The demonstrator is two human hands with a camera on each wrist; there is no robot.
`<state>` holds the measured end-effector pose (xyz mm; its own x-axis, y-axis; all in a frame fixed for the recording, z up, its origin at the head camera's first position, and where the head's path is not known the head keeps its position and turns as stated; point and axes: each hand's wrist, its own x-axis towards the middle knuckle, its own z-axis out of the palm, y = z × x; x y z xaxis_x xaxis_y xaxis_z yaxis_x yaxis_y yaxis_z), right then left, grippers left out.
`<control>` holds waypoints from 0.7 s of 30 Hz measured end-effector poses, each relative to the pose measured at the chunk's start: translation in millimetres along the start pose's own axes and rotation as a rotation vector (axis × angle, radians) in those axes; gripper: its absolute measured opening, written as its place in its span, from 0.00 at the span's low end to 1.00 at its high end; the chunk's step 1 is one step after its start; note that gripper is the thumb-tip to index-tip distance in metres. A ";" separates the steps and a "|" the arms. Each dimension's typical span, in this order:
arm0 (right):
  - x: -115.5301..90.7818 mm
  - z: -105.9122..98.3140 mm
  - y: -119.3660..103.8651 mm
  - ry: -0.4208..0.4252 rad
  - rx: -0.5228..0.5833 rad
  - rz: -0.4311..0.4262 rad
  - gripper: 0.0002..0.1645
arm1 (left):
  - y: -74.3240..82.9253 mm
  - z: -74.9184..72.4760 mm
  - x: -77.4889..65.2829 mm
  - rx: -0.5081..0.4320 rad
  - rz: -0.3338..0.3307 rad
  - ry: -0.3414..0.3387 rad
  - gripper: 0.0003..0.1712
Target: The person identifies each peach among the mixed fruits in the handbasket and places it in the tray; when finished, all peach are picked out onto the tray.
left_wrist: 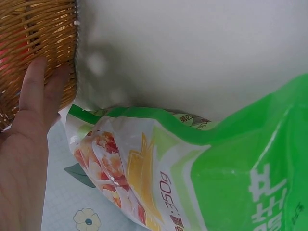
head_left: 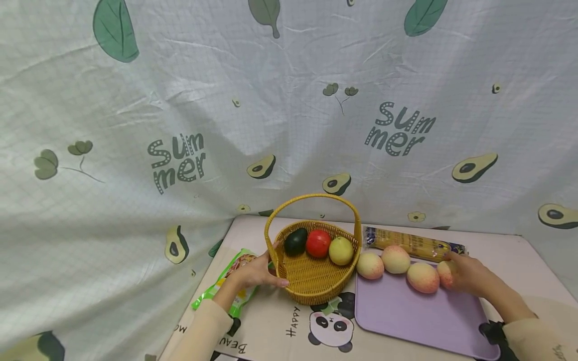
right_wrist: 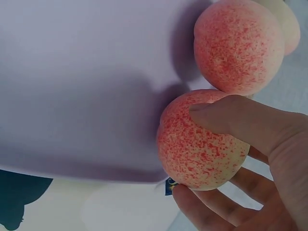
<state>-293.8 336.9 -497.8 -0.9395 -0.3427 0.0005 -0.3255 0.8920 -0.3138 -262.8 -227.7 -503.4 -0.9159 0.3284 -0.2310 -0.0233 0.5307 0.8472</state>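
Observation:
My left hand (head_left: pixel 262 271) rests against the left side of a wicker basket (head_left: pixel 311 296); its fairly straight fingers touch the outer wall in the left wrist view. Inside, along the back, lie a dark green avocado (head_left: pixel 295 241), a red tomato-like fruit (head_left: pixel 318 243) and a yellow-green round fruit (head_left: pixel 340 251). My right hand (head_left: pixel 471 275) grips a peach (right_wrist: pixel 199 144) at the tray's far right corner, thumb on one side and fingers beneath. Several other peaches, such as one touching it (head_left: pixel 423 278), sit in a row along the back of the lilac tray (head_left: pixel 406 313).
Behind the peaches lies a long pack of noodles (head_left: pixel 406 243). A green plastic food bag (head_left: pixel 239 271) lies left of the basket, under the left forearm. A patterned cloth (head_left: pixel 289 125) hangs along the table's back and left.

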 end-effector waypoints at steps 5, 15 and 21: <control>-0.5 0.3 -2.0 0.014 -0.010 0.006 0.40 | 0.2 -0.4 0.3 0.007 -0.009 0.004 0.73; -3.4 -0.7 -3.4 0.026 -0.043 0.001 0.38 | 0.1 0.8 -1.6 0.014 -0.030 0.014 0.73; -4.1 -1.5 -2.6 0.012 -0.038 0.005 0.39 | -0.9 1.4 -3.8 0.017 -0.026 0.037 0.74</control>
<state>-289.3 336.4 -495.6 -0.9424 -0.3344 0.0106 -0.3240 0.9045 -0.2771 -258.7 -228.3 -504.0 -0.9294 0.2849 -0.2346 -0.0409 0.5524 0.8325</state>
